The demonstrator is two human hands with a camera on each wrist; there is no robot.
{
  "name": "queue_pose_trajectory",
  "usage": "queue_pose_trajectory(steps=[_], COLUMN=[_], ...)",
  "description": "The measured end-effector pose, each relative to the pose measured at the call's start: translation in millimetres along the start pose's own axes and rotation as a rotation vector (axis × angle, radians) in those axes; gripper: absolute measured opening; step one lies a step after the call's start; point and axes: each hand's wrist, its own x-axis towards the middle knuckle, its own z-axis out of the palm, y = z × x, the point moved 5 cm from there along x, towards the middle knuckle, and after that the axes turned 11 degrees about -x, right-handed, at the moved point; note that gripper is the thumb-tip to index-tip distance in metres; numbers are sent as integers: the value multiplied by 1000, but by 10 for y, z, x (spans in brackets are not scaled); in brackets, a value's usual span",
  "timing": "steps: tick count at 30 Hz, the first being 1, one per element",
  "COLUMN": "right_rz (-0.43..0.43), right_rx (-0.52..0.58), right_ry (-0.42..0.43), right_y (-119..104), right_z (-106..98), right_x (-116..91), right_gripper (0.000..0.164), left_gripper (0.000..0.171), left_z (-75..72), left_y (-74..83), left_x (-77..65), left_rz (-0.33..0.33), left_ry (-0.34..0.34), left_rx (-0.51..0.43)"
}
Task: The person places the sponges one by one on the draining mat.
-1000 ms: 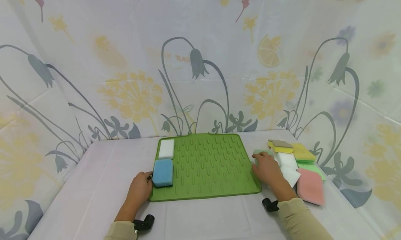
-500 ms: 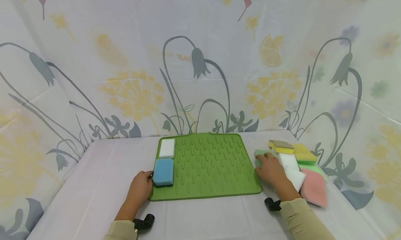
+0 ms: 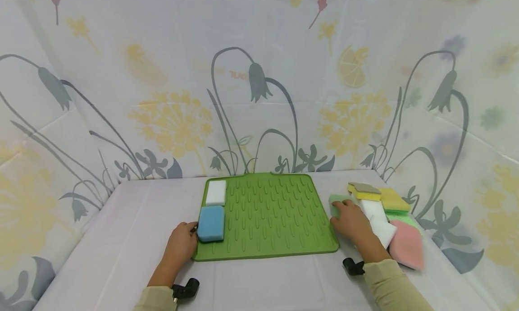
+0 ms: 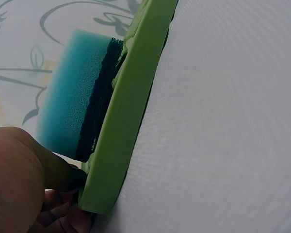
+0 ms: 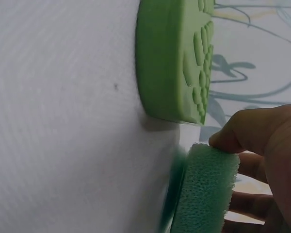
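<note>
A green mat [image 3: 275,221] with raised ridges lies mid-table. On its left side a white sponge [image 3: 216,193] sits behind a blue sponge [image 3: 211,224], whose dark scouring layer faces down in the left wrist view. My left hand [image 3: 183,242] pinches the mat's left edge beside the blue sponge, thumb on the rim and fingers partly hidden. Just off the mat's right edge, my right hand [image 3: 352,221] holds a pale green sponge [image 5: 206,189], thumb on its near end and fingers along its far side. A dark layer shows beneath that sponge.
Right of my right hand lies a pile: a yellow sponge with a brownish top [image 3: 365,191], a yellow sponge [image 3: 393,199], white sponges [image 3: 373,208], a bright green piece [image 3: 405,219] and a pink sponge [image 3: 406,244]. A flowered curtain [image 3: 259,76] rises behind the table.
My right hand has shifted slightly right against the pile, and the pink sponge and nearest white sponge have moved a little right. My left hand has stayed at the mat's edge.
</note>
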Motion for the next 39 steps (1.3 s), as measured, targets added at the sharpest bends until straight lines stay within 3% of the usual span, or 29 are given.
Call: queue_pose_trajectory(steps=[21, 39], right_rz=[-1, -44], right_rx=[72, 143], right_ry=[101, 150], right_y=[-66, -361], right_z=[-82, -129], right_x=[17, 99], right_gripper=[43, 41], left_gripper=[33, 34], left_z=[18, 18], left_y=[-19, -16], left_x=[19, 20], left_rz=[10, 2], left_ry=[0, -3], left_rx=[4, -1])
